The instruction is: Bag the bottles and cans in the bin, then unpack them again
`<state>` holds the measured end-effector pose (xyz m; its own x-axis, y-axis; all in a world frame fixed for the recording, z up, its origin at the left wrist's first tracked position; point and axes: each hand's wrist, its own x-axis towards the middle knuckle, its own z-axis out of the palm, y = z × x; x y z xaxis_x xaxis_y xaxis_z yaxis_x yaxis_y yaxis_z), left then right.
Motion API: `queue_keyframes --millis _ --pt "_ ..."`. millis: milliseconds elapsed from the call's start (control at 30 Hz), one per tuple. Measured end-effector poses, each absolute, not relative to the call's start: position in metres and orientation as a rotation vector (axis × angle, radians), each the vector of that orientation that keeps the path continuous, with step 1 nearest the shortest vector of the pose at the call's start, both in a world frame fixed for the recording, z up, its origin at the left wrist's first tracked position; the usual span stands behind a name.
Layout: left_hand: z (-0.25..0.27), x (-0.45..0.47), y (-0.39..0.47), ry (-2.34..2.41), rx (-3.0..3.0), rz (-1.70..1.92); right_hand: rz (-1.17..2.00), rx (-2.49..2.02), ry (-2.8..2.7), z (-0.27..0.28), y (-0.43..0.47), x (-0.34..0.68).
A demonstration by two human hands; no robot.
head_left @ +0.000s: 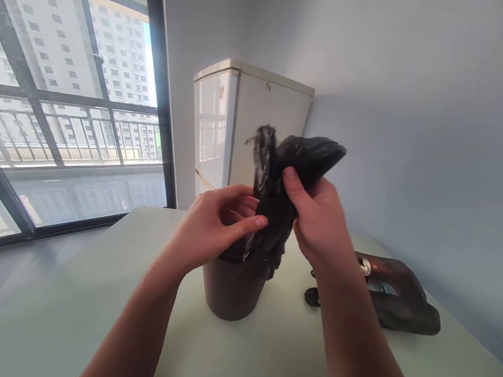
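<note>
Though left hand (209,223) half-curled, right hand (321,223) round bundle (276,211).

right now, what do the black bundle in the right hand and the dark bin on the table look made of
Black bundle: probably thin plastic film, slightly glossy, judging by creases and highlights. Bin: likely rigid plastic, fairly matte, since its side looks smooth and even.

You can read no text, brand or number here. The small dark mark (268,86) near the top of the white fridge (274,110) ahead of you is too blurred to make out.
</note>
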<state>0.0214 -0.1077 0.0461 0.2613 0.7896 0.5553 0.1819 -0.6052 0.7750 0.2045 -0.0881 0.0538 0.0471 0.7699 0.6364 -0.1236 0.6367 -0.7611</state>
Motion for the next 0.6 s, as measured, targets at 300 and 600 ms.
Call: queue_keyframes --millis 300,600 --pt "0.052 -0.003 -0.089 0.972 1.887 1.644 0.79 -0.598 -1.403 0.048 -0.092 0.23" --pt "0.039 -0.019 -0.054 1.139 1.698 1.833 0.573 -0.856 -1.197 0.045 -0.065 0.27"
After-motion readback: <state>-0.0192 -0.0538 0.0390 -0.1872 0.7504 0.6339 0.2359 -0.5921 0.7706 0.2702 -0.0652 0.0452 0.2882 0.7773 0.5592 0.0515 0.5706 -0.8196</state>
